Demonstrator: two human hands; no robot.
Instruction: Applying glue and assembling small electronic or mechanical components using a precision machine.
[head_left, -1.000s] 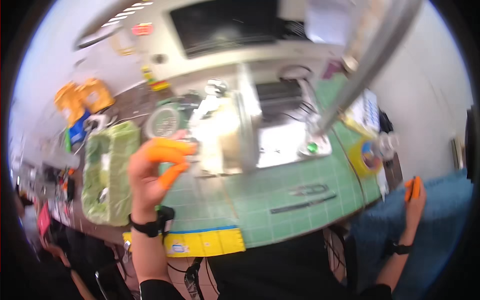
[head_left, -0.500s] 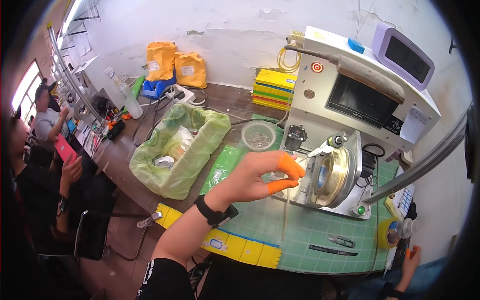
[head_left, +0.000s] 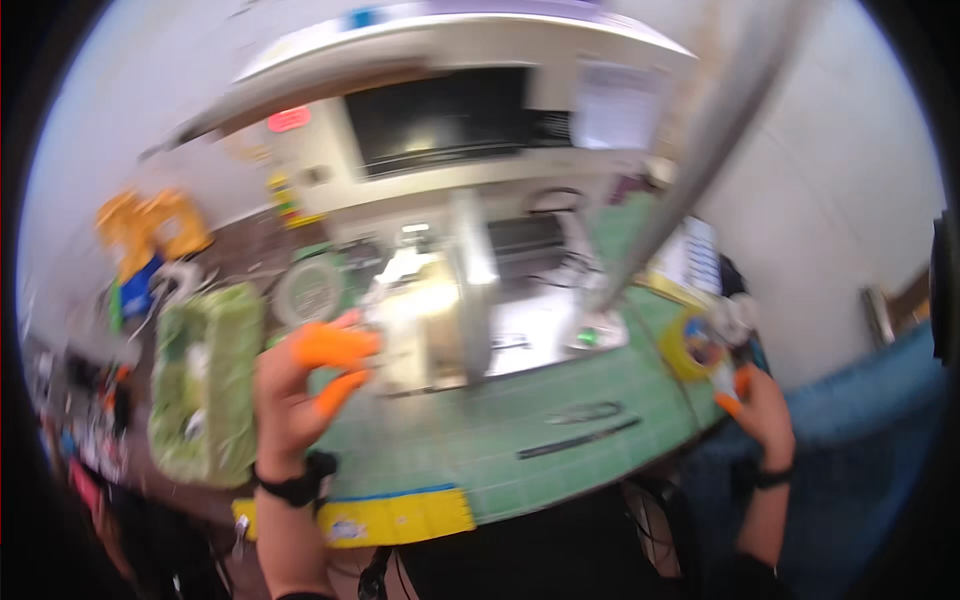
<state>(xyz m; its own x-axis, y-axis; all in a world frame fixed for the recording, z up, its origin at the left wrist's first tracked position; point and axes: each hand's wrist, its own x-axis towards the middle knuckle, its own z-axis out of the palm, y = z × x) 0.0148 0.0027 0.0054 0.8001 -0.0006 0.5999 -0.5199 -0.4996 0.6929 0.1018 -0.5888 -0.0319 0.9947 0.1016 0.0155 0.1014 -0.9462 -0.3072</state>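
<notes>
Motion smears this moment. My left hand (head_left: 288, 385) is raised in front of the machine's wheel assembly (head_left: 420, 320), left of the mat's middle. Orange finger cots cover its thumb and forefinger, which curl close together; anything between them is too blurred to make out. My right hand (head_left: 764, 415) is beside the mat's right corner, also with orange cots. Its thumb and forefinger are apart, close by a small white piece (head_left: 722, 380); I cannot tell whether they touch it. Thread snips (head_left: 585, 412) and a thin black strip (head_left: 580, 438) lie on the green mat (head_left: 430, 440).
The white machine with a dark screen (head_left: 440, 115) stands behind, a grey post (head_left: 690, 150) slanting beside it. A yellow roll (head_left: 690, 342) stands at the right. A bin with a green liner (head_left: 235, 390), a round bowl (head_left: 308, 292) and a yellow strip (head_left: 400, 515) are leftward.
The view has swung to the right, so the machine and mat appear further left. My right hand has come up from the lower edge toward the white piece. My left hand remains raised by the machine.
</notes>
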